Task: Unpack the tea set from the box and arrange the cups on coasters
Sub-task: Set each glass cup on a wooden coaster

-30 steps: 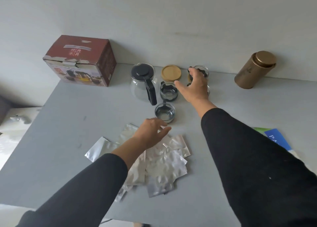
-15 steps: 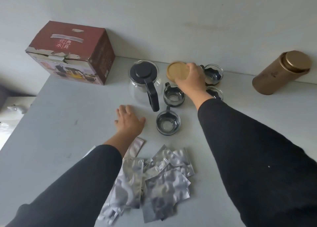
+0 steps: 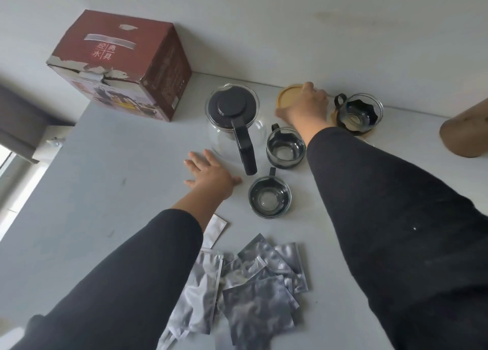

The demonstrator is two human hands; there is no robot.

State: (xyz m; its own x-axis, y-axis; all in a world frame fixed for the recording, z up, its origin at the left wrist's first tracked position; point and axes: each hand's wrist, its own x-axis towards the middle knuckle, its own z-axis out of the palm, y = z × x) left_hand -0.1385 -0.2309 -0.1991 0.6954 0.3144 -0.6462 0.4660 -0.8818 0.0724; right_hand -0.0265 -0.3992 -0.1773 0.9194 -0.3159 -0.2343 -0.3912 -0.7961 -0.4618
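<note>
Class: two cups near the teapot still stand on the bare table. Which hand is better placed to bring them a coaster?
Probably the right hand: it already grips the wooden coaster behind the nearest bare cup. The left hand lies flat on the table, holding nothing.

Both arms wear long, plain black sleeves [image 3: 383,217].

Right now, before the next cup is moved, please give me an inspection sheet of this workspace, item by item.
Surface: grey table, against a pale wall.
Job's things: red box at the back left; glass teapot with black lid; far cup on a coaster; two cups directly on the table; wooden coaster under the right hand.
Clutter: silver foil packets; brown canister, partly cut off.
Grippers: left hand flat on the table; right hand grips the wooden coaster.
Cables: nothing seen.
Surroundings: window at left.
</note>
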